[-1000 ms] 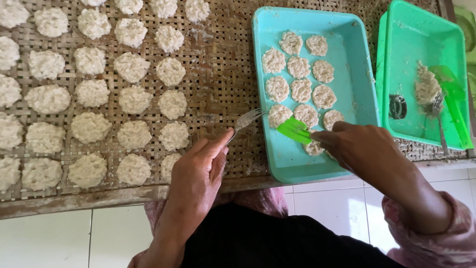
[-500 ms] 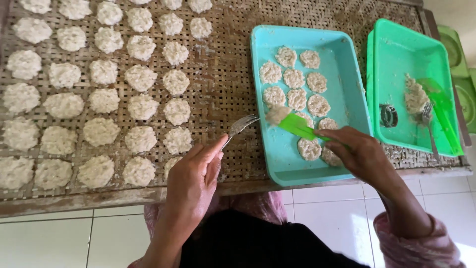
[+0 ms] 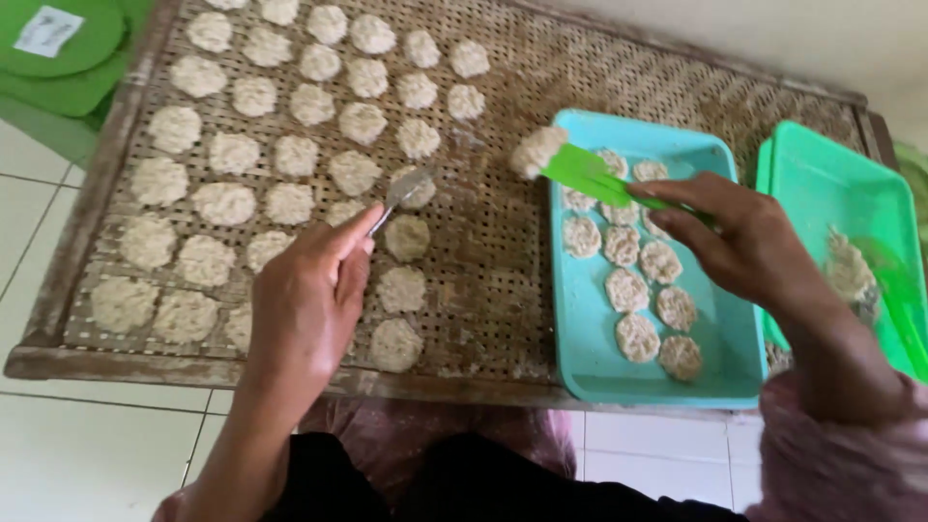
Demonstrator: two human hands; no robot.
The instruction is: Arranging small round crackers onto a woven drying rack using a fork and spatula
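- Nearest the camera, left hand closed around the handle of a metal spoon; spoon tip sits low over the woven drying rack, just beside a pale round patty.
- Right hand clamped on a green spatula, blade held out past the left rim of the turquoise tray.
- One raw patty rides on the spatula tip, in the air above the rack, between tray and laid-out rows.
- Judgement: blade should be kept level and brought down to the open gap beside the rightmost patties; spoon is best placed to push the patty off without denting it, clear of its neighbours.
- Tray holds roughly a dozen more patties.
- Farther right, a green tray with a clump of the same mix.
- Far rows on the rack lie evenly spaced, none touching.
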